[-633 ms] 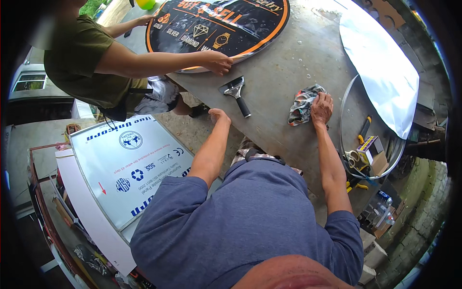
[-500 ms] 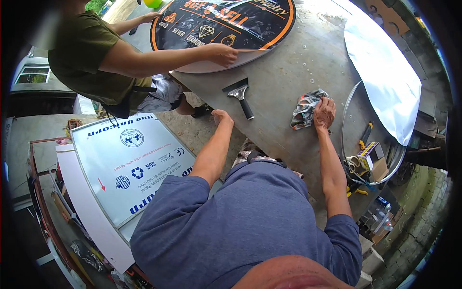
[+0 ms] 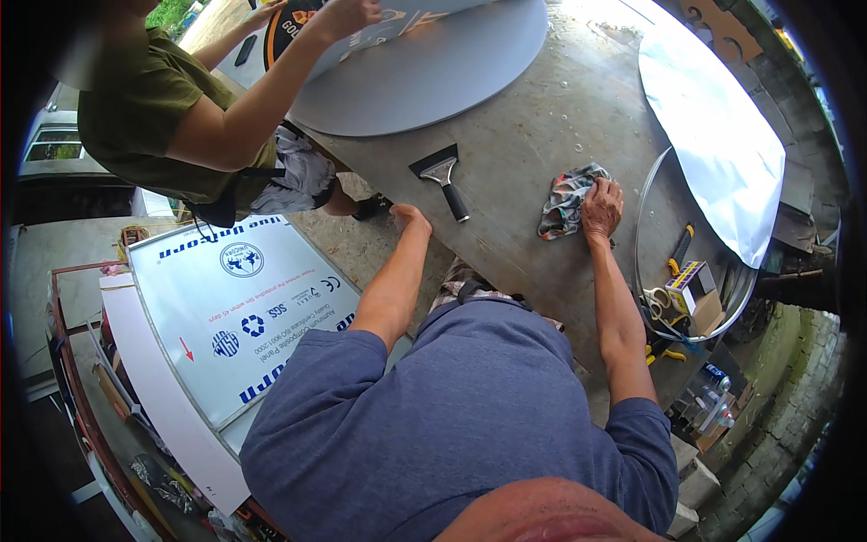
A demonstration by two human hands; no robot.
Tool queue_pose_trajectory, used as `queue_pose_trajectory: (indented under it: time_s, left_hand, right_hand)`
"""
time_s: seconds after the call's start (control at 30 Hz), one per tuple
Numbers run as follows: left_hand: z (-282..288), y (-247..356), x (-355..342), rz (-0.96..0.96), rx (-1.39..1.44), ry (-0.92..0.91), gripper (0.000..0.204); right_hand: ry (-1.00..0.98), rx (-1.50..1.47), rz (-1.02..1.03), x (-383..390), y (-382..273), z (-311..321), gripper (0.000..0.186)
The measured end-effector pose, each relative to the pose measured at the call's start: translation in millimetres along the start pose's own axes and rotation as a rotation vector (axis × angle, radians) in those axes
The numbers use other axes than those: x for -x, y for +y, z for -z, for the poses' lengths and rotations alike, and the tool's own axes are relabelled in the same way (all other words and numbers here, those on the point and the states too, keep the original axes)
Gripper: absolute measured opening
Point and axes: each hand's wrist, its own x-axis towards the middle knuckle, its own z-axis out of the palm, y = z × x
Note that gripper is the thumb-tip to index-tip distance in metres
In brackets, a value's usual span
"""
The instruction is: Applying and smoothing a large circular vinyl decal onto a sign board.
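A crumpled patterned rag (image 3: 568,200) lies on the grey metal table (image 3: 506,172). My right hand (image 3: 602,210) presses on its right side with bent fingers closed over the cloth's edge. My left hand (image 3: 410,219) is at the near left edge of the table, its fingers mostly hidden. Between my hands, closer to the left, lies a squeegee (image 3: 441,178) with a black blade and black handle. Beyond it a co-worker in a green shirt lifts a black printed sticker (image 3: 287,29) off a pale oval panel (image 3: 424,86), one arm raised.
At the right, a white sheet (image 3: 722,144) partly covers a metal-rimmed round piece (image 3: 643,226). Scissors (image 3: 657,303), a yellow-black cutter (image 3: 681,249) and a small box (image 3: 694,287) lie there. A film-covered panel (image 3: 244,307) stands low at the left.
The co-worker's hand has risen up and left, peeling the sticker back and baring much of the oval panel. My hands and the rag have barely moved.
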Motion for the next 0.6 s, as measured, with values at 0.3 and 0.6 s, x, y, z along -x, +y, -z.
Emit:
queue_pose_trajectory:
  time_s: [0.3,0.6]
  left_hand:
    - [-3.9,-6.1,-18.2,0.216,0.231,-0.110,0.067]
    - [-5.6,-9.1,-12.6,-0.032,0.083,0.092,0.060]
  right_hand:
    - [0.017,0.009,-0.002,1.7,3.5,-0.7,0.014]
    - [0.047,0.011,0.023,-0.4,-2.9,-1.2,0.013]
